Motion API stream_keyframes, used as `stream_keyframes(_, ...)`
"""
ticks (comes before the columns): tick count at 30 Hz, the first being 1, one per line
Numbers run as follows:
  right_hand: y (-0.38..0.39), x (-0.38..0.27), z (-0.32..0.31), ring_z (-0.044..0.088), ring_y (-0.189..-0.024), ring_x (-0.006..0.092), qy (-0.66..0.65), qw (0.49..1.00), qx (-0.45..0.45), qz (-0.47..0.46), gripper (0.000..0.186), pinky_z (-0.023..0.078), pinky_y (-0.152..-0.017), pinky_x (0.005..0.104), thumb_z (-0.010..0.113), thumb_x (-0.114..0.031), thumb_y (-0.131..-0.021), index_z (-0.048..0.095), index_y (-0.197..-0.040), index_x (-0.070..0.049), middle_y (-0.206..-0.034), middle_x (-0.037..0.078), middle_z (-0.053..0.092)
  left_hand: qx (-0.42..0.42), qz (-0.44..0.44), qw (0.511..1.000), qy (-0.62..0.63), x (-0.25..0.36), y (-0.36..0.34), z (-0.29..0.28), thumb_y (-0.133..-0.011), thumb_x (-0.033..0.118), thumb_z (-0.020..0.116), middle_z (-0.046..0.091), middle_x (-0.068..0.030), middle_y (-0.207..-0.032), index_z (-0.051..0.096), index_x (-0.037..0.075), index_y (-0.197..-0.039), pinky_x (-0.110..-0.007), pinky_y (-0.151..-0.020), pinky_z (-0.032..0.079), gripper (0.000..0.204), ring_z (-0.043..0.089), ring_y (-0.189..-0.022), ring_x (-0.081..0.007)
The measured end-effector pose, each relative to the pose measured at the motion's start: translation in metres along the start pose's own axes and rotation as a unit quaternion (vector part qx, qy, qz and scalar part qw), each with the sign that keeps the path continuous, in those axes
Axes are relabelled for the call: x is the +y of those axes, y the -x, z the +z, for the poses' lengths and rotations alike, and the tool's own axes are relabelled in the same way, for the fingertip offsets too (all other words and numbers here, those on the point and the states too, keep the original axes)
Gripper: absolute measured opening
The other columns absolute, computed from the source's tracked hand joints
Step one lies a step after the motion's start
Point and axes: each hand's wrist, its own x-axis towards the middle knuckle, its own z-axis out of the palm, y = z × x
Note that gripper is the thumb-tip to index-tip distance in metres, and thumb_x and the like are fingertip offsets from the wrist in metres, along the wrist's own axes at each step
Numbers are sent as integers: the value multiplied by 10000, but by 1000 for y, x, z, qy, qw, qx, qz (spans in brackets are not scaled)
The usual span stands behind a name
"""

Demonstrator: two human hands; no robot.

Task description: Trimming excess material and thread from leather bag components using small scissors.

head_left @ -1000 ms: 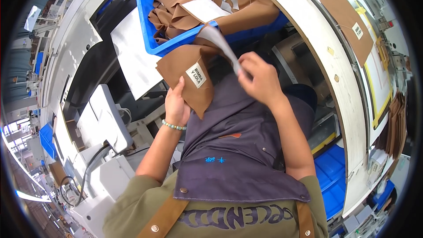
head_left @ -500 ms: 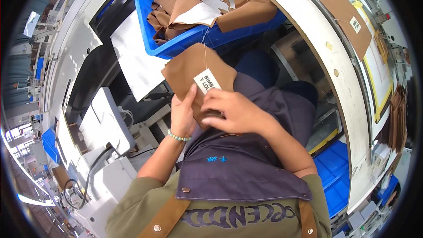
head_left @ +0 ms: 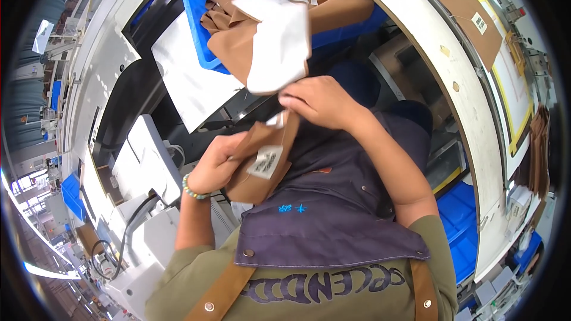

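My left hand (head_left: 220, 160) is closed on a brown panel piece (head_left: 253, 184) with a white label (head_left: 266, 162), low in front of my dark apron. My right hand (head_left: 315, 101) is higher and to the right, fingers closed on a brown piece with white backing (head_left: 276, 47), lifted over the near edge of the blue bin (head_left: 196, 24). The lower panel reaches up close to my right fingers; whether they touch it too is unclear. More brown and white pieces (head_left: 336, 6) lie heaped in the bin.
A white sheet (head_left: 181, 83) lies left of the bin. A white machine part (head_left: 143, 160) with cables is at lower left. A curved pale table edge (head_left: 452, 77) runs along my right, with a labelled brown piece (head_left: 461, 15), yellow-taped board and blue trays (head_left: 455, 226).
My left hand has moved down and left with the labelled piece, now tipped. My right hand has risen from it and now raises a white-backed piece over the bin.
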Motion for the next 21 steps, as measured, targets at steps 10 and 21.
stream_keyframes(10, 58, 11, 5, 671, -801, 276, 199, 978, 50, -28, 232, 540, -704, 382, 677, -276, -913, 653, -844, -56, -837, 99, 670, -16, -47, 998, 26, 1, -9, -2, -907, -106, 477, 710, -77, -1119, 602, -23, -1320, -274, -960, 477, 440, 603, -1028, -102)
stream_keyframes(21, 64, 1, -26, 661, -787, 300, 183, 981, 57, 9, 214, 530, -688, 405, 645, -266, -944, 660, -891, -60, -848, 100, 672, 47, -78, 995, 45, -12, -4, -20, -1039, 42, 503, 679, -13, -1132, 599, -20, -1336, -266, -944, 477, 318, 586, -1023, -76)
